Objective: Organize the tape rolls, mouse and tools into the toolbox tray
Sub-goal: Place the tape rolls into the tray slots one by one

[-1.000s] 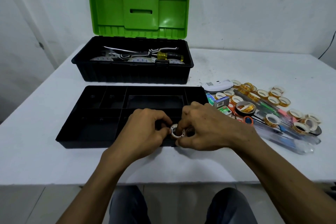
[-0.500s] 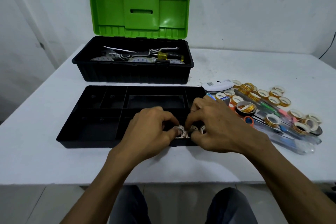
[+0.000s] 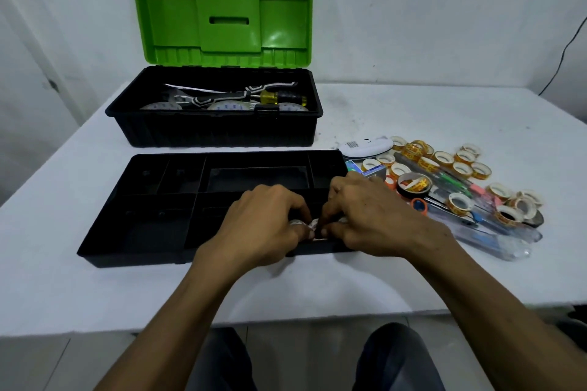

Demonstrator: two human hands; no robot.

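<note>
The black toolbox tray (image 3: 152, 200) lies in front of me on the white table. Both hands are down in its front right compartment. My left hand (image 3: 263, 225) and my right hand (image 3: 374, 216) pinch small white tape rolls (image 3: 313, 225) between their fingertips; most of the rolls are hidden by the fingers. A pile of small tape rolls (image 3: 460, 168) lies right of the tray, with a black tape roll (image 3: 413, 186), a white mouse (image 3: 365, 146) and pens in clear sleeves (image 3: 495, 232).
The open toolbox (image 3: 219, 133) with its green lid (image 3: 222, 9) upright stands behind the tray, holding a screwdriver (image 3: 282, 98), a wrench and large tape rolls. The table's front edge is close to my knees. A black cable (image 3: 565, 51) hangs on the wall at far right.
Both hands have sunk lower into the tray's front compartment with the small white tape rolls, and the fingers have closed over them so less of the rolls shows.
</note>
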